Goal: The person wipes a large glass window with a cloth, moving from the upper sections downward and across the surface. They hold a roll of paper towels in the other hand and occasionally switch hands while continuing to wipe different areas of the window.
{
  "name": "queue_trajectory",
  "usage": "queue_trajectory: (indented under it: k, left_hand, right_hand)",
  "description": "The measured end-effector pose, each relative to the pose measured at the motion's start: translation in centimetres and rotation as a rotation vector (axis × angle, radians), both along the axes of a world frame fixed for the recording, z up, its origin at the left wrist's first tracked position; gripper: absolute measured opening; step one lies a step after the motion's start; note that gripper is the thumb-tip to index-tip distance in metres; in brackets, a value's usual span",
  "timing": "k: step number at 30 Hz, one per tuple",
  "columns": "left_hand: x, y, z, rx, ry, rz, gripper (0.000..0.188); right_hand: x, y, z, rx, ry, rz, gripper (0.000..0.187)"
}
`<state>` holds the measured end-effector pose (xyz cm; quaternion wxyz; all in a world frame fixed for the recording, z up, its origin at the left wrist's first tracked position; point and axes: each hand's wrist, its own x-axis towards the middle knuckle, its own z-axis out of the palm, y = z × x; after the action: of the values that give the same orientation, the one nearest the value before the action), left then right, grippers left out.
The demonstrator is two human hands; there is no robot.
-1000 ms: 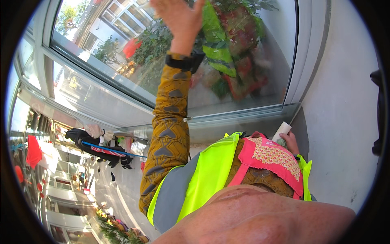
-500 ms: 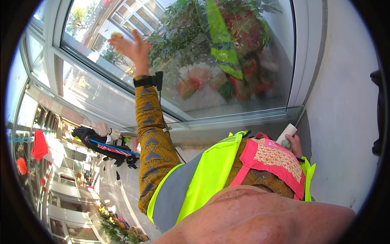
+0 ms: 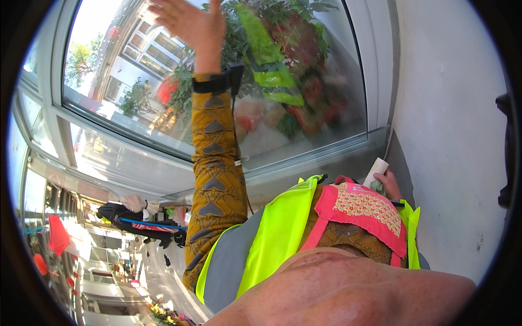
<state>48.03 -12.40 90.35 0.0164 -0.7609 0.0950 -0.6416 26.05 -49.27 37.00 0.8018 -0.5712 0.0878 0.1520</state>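
Observation:
My left hand point(image 3: 200, 31) is raised in front of a large window pane point(image 3: 326, 122), its fingers spread and its fingertips partly cut off by the top edge. Whether the palm touches the glass I cannot tell. A dark strap point(image 3: 215, 83) with a small black block circles that wrist. Lower down at the right, my right hand point(image 3: 390, 186) is closed around a white cylinder point(image 3: 376, 171), like a roll or tube. Against the same hand lies some grey-green material, perhaps a cloth point(image 3: 378, 188).
A white window frame point(image 3: 375, 81) and a ledge point(image 3: 304, 162) run along the glass. On the right rises a pale wall point(image 3: 451, 125). A dark scooter-like vehicle point(image 3: 144, 221) stands at the left, with red hanging decorations point(image 3: 58, 234) beyond it. Leafy plants show in the glass.
My left hand has moved up and to the right across the window, its fingers still apart. The right hand keeps its hold on the white cylinder. The whole view has shifted slightly.

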Motion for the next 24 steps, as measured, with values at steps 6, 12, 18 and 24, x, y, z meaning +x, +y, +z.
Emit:
queue_trajectory:
  k: [6, 12, 18, 24]
  left_hand:
    - [0.1, -11.6, -21.1, 0.623, 0.478, 0.028, 0.105]
    - [-2.3, -3.6, -23.3, 0.543, 0.303, 0.136, 0.101]
    - [-4.9, 7.8, -12.1, 0.007, 0.205, 0.104, 0.098]
    - [-8.6, 24.4, -5.6, -0.549, -0.020, 0.093, 0.115]
  right_hand:
    - [0.0, 0.4, -0.3, -0.007, 0.035, 0.020, 0.044]
    - [0.3, 0.5, 0.5, -0.102, 0.032, 0.106, 0.044]
    - [0.6, 0.4, 2.1, -0.089, 0.008, 0.188, 0.041]
    - [1.2, -0.3, 2.2, -0.107, 0.026, 0.229, 0.038]
